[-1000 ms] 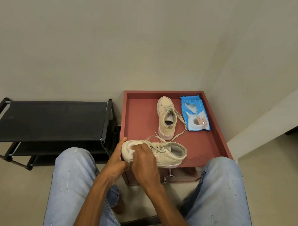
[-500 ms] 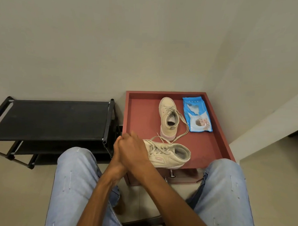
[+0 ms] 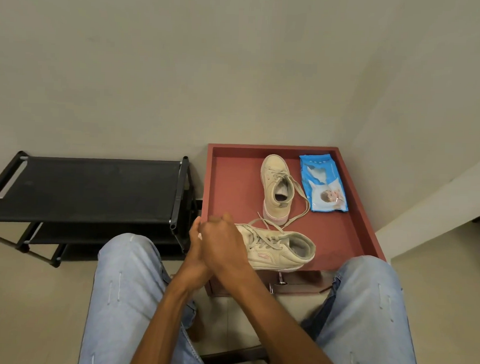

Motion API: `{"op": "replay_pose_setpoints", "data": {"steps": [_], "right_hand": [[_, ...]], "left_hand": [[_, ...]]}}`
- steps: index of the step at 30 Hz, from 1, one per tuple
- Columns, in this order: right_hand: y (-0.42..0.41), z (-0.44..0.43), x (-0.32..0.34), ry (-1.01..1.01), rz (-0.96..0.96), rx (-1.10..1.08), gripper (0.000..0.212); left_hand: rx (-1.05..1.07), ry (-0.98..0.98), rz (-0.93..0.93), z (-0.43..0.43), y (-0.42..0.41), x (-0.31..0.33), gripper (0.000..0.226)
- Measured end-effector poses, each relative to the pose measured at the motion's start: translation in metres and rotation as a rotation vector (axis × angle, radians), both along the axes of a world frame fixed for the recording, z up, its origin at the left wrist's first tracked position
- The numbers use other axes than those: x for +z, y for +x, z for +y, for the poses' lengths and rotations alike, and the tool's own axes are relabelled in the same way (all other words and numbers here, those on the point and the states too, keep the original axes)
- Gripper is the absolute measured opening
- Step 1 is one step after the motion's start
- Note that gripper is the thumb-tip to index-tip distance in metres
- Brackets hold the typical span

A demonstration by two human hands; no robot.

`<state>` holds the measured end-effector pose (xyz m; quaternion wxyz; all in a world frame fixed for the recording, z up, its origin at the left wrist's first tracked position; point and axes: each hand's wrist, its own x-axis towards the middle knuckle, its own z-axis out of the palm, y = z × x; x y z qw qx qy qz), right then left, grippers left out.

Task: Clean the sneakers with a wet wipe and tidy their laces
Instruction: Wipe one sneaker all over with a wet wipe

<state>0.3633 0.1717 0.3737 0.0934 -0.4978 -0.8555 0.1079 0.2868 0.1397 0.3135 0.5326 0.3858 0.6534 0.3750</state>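
Both hands are gripping near sneaker (image 3: 274,250) toe, right hand (image 3: 225,243) having moved off laces (image 3: 261,237) onto left hand (image 3: 194,236); axis is lying crosswise, toe pointing left.

Matt beige sneakers (image 3: 274,246) with cloth laces (image 3: 300,212); glossy blue plastic wipes pack (image 3: 323,184); smooth matt red counter (image 3: 233,187); black fabric shelf (image 3: 90,187).

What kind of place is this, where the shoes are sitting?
Probably a home entryway corner: a black shoe rack stands against the plain wall, and beside it a red tray table holds two sneakers and a pack of wet wipes.
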Motion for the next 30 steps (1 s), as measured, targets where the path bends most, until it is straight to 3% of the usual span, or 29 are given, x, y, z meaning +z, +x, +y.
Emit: {"op": "replay_pose_setpoints", "data": {"steps": [3, 6, 14, 20, 23, 26, 30], "right_hand": [[0.017, 0.006, 0.010, 0.013, 0.150, -0.154, 0.018], [0.038, 0.007, 0.005, 0.001, 0.130, -0.254, 0.026], [0.078, -0.018, -0.022, 0.081, 0.044, -0.237, 0.025], [0.079, -0.018, -0.009, 0.066, 0.121, -0.505, 0.032], [0.075, -0.019, -0.006, 0.087, 0.075, -0.441, 0.034], [0.076, -0.017, -0.005, 0.095, -0.029, -0.405, 0.026], [0.088, -0.006, 0.001, 0.143, -0.021, -0.484, 0.017]], "left_hand": [[-0.039, 0.026, -0.135, -0.001, -0.001, 0.001, 0.119], [-0.015, 0.033, -0.154, 0.000, -0.004, -0.002, 0.130], [-0.029, 0.038, -0.208, -0.001, -0.001, 0.001, 0.107], [-0.040, 0.030, -0.190, -0.001, -0.001, 0.004, 0.106], [-0.054, 0.039, -0.167, 0.000, 0.000, 0.004, 0.105], [-0.045, 0.037, -0.167, 0.000, 0.000, 0.004, 0.106], [-0.035, 0.036, -0.183, 0.000, 0.001, 0.005, 0.106]]}}
